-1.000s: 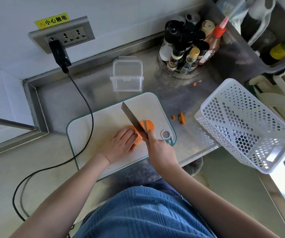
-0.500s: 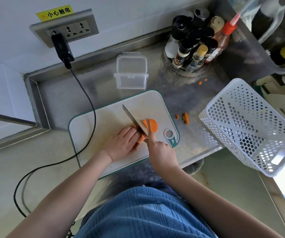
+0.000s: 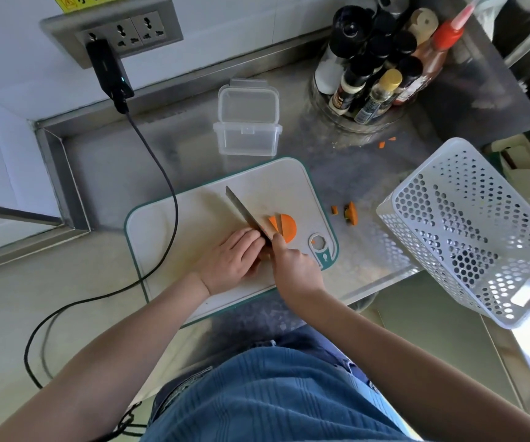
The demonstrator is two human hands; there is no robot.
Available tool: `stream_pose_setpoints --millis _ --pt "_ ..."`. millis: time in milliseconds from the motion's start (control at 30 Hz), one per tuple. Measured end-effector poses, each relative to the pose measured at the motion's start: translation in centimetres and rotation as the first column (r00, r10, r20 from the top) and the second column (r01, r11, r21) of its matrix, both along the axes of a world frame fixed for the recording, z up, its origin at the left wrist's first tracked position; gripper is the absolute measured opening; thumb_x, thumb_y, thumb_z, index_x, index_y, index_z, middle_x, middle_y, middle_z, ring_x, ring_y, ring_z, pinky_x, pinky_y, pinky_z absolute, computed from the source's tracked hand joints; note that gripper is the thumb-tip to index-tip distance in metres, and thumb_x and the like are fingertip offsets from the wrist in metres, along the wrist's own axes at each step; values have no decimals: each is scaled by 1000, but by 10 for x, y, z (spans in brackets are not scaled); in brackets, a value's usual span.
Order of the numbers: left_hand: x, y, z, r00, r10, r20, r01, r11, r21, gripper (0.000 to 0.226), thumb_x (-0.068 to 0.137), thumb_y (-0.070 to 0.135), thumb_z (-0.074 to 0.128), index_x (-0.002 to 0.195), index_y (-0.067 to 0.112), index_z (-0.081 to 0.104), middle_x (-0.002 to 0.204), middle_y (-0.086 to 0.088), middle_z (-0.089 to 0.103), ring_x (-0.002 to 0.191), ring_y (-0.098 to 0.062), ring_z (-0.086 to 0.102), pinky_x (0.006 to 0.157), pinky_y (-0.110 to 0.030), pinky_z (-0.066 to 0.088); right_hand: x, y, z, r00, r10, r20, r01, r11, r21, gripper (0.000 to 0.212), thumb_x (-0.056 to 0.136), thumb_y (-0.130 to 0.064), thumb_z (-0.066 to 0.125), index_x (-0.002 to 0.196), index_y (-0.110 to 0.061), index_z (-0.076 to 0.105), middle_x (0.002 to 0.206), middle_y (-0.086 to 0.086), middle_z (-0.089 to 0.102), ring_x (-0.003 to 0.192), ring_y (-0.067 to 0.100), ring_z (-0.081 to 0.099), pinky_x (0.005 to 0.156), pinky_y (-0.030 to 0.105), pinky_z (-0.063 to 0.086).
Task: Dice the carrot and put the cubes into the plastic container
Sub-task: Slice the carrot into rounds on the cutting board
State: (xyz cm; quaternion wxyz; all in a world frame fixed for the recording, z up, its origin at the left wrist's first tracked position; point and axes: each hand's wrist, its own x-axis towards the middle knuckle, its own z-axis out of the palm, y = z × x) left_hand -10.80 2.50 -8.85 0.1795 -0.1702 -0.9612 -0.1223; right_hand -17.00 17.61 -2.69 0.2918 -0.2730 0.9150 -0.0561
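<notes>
On the white cutting board [image 3: 193, 218] lie orange half-round carrot slices [image 3: 284, 227], just right of the knife blade [image 3: 245, 213]. My right hand [image 3: 294, 269] grips the knife handle, blade angled up-left and down on the board. My left hand [image 3: 233, 258] lies curled over the rest of the carrot, which is hidden under its fingers, knuckles against the blade. The clear plastic container [image 3: 247, 130] stands behind the board with nothing visible in it, its lid flipped back.
Carrot offcuts [image 3: 350, 213] lie on the steel counter right of the board, smaller bits [image 3: 386, 141] farther back. A white perforated basket [image 3: 477, 224] overhangs the counter's right edge. Seasoning bottles [image 3: 381, 62] crowd the back right. A black cable [image 3: 158, 173] runs past the board's left.
The knife has come down again, and another thin slice lies beside the half-round piece. My left hand has edged back along the carrot, covering it fully.
</notes>
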Motion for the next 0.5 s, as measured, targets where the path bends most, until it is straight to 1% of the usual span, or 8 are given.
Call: stream_pose_setpoints --millis 67,133,233,367,433,500 --pt "1 -1 -1 1000 10 18 -10 1000 1 31 98 19 32 117 -1 45 117 -16 42 107 -30 45 95 -41 45 -2 -6 0 999 34 -3 -33 999 30 41 96 0 35 135 -10 29 96 14 65 86 36 65 61 35 40" --pt "0 -1 0 999 14 37 -15 1000 15 30 96 18 35 118 -1 44 118 -16 41 108 -31 45 94 -42 46 -1 -6 1 998 52 -23 -51 998 41 44 95 0 34 138 -9 27 97 13 66 87 35 65 63 36 41" --pt "-1 -1 2 999 -3 38 2 1000 18 33 100 19 23 117 0 44 117 -16 40 107 -31 43 97 -40 41 1 -5 2 998 52 -33 -51 998 42 44 95 0 33 138 -8 26 98 13 66 87 35 65 63 36 42" --pt "0 -2 3 999 9 54 -9 1000 5 33 100 22 25 117 0 44 117 -16 41 107 -30 45 90 -42 49 -1 -3 3 999 32 -38 -31 999 25 43 94 1 36 135 -11 29 95 14 66 84 34 65 59 35 39" --pt "1 -2 2 998 8 60 -9 1000 8 37 101 24 20 117 1 44 117 -15 41 107 -30 45 90 -42 50 1 2 3 1000 10 -24 -10 1000 18 46 93 2 36 136 -12 27 92 14 65 82 34 64 59 35 40" --pt "0 -1 2 998 10 61 -11 1000 18 36 100 23 20 116 1 44 117 -15 41 107 -30 45 90 -42 50 5 11 4 1000 -5 -15 5 1000 15 49 93 2 35 139 -14 25 92 15 66 82 35 63 61 36 41"
